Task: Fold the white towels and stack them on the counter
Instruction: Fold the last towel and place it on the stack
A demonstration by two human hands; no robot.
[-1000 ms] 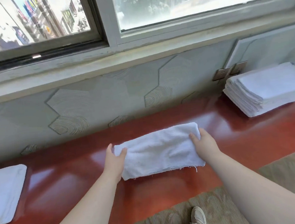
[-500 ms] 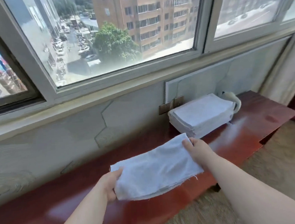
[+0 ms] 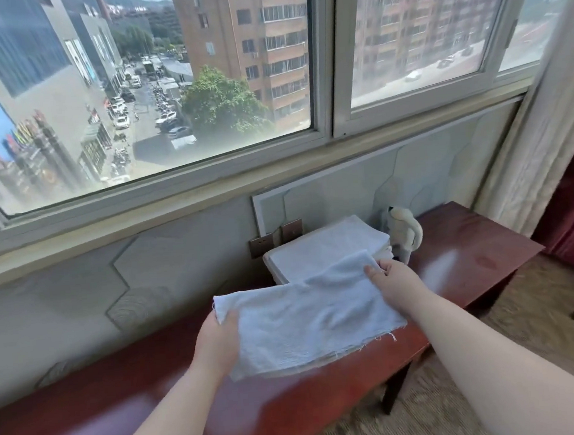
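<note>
A folded white towel [image 3: 307, 315] hangs in the air above the red-brown counter [image 3: 459, 248], held at both short ends. My left hand [image 3: 216, 343] grips its left end from below. My right hand [image 3: 395, 282] pinches its far right corner. Just behind the towel, a stack of folded white towels [image 3: 326, 248] sits on the counter against the wall. The carried towel's far right corner overlaps the front of that stack.
A white kettle [image 3: 405, 233] stands right beside the stack. Wall sockets [image 3: 277, 238] are behind the stack, below the window sill. A white curtain [image 3: 546, 121] hangs at the right, past the counter's end. Beige carpet [image 3: 464, 392] lies below.
Both hands lifted the folded towel off the counter and carried it right toward the stack. The view turned right and up; the towels at the far left left the frame.
</note>
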